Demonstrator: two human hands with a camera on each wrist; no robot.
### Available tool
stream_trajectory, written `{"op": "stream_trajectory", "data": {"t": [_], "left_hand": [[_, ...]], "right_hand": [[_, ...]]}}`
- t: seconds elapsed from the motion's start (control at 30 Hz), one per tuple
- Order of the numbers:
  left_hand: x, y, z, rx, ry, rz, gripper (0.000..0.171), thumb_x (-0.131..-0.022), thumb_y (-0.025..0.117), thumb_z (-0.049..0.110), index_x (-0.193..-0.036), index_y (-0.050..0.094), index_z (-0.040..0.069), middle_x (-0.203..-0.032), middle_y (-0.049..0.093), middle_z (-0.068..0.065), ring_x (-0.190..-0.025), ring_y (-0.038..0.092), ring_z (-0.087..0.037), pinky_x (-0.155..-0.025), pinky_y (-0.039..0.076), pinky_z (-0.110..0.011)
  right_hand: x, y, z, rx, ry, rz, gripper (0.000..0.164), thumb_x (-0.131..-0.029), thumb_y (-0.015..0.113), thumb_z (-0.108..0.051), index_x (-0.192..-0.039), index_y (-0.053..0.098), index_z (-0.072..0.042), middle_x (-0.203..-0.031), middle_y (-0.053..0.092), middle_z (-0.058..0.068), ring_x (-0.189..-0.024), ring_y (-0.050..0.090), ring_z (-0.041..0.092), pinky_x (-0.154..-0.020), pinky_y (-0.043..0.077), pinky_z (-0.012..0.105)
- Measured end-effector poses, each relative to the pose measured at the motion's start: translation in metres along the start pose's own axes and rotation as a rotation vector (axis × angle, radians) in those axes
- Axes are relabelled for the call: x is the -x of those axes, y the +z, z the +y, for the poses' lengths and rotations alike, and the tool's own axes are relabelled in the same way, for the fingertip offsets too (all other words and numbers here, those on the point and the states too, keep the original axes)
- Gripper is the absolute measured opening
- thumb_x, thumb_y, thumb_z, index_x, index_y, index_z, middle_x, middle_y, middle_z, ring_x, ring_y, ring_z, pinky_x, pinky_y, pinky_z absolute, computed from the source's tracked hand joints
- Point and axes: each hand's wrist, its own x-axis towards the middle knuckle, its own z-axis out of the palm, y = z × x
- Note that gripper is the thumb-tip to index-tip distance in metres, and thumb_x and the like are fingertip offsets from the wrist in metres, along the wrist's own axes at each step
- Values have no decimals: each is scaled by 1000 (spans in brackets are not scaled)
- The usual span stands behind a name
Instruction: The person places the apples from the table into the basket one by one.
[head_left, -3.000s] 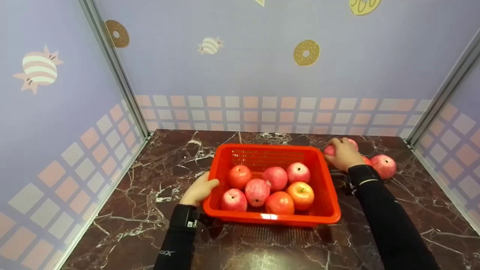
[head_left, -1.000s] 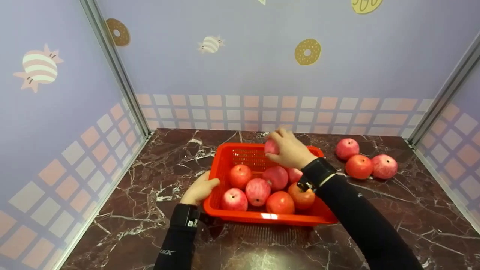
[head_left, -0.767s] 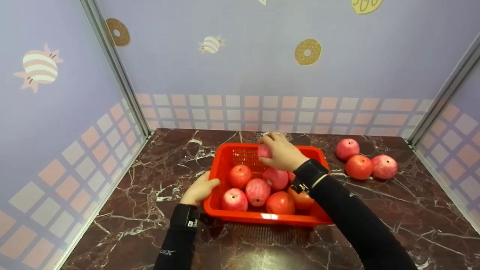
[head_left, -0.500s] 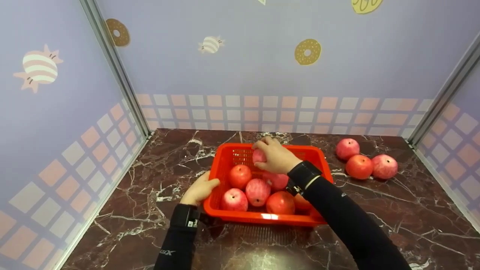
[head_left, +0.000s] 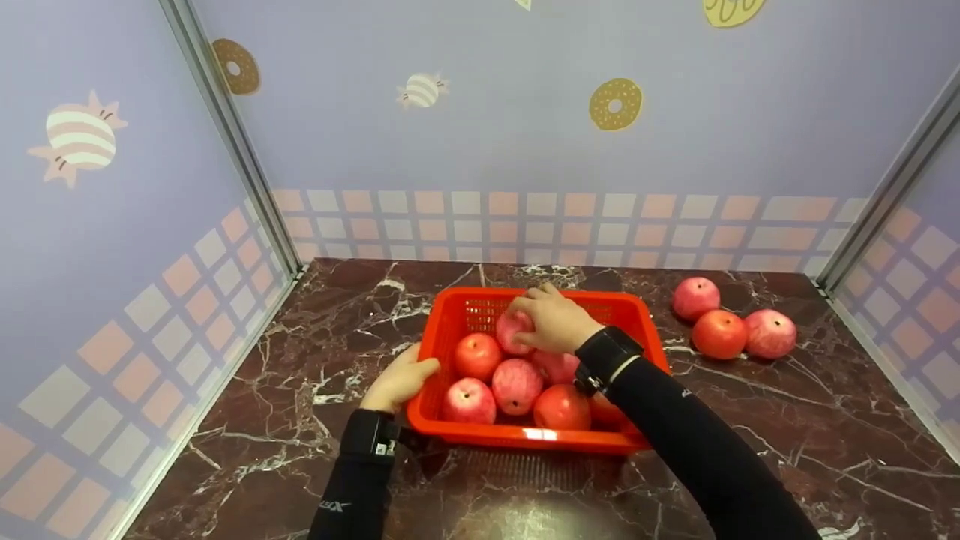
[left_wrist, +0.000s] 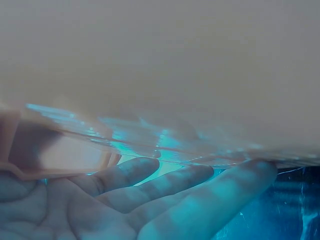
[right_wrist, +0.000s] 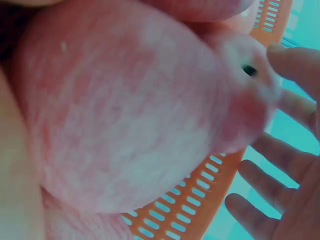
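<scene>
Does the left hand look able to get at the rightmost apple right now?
Probably not: the left hand holds the basket by its left rim, and the basket and right arm lie between it and the rightmost apple.

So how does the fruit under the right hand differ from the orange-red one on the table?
Colour: the pink fruit looks cooler, the orange-red fruit warmer.
Place: the pink fruit is inside the red basket; the orange-red fruit lies on the table.
View: the right hand partly hides the pink fruit, while no hand covers the orange-red fruit.
Both look round.
</scene>
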Motion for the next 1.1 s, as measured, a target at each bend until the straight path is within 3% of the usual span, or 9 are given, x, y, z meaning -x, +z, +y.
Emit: {"op": "stream_trajectory", "data": {"t": [0.07,0.17,0.3,0.4,0.73,1.1], "left_hand": [[0,0,-1,7,6,-6,52,-94,47,3,-145,47,-5,-130,63,-29,-108,69,-37,-87,63,-47],[-1,0,-1,17,10,-14,52,-94,46,3,-145,46,-5,-131,63,-29,-110,69,-39,-88,62,-47],[0,0,0,11,13,-16,51,-94,47,3,-144,47,-6,-131,62,-29,-110,69,-38,-88,62,-47],[0,0,0,4,11,-16,51,-95,47,3,-144,46,-7,-132,62,-30,-111,69,-40,-88,62,-48],[3,1,1,16,-14,-12,50,-94,47,4,-143,47,-6,-129,62,-29,-106,69,-34,-85,62,-44],[2,0,0,-2,-2,-12,53,-94,46,6,-145,43,-7,-130,62,-29,-104,70,-32,-84,63,-44]], "right_hand": [[1,0,1,3,1,-32,37,-89,80,-28,-122,70,-16,-119,68,12,-119,59,34,-120,39,58],[0,0,1,-5,13,-82,38,-89,80,-28,-124,71,-17,-116,70,10,-114,63,31,-119,39,56],[1,-2,0,-37,42,-130,38,-90,79,-28,-127,72,-20,-118,73,5,-104,65,27,-100,53,46],[2,-2,0,-65,60,-151,39,-91,77,-27,-129,71,-22,-123,73,2,-106,66,25,-97,55,44],[4,-4,1,-114,73,-175,42,-92,77,-27,-134,69,-24,-127,73,3,-110,65,27,-103,54,47],[8,-10,2,-132,118,-181,51,-89,81,-34,-137,67,-27,-124,73,8,-97,63,25,-96,55,44]]}}
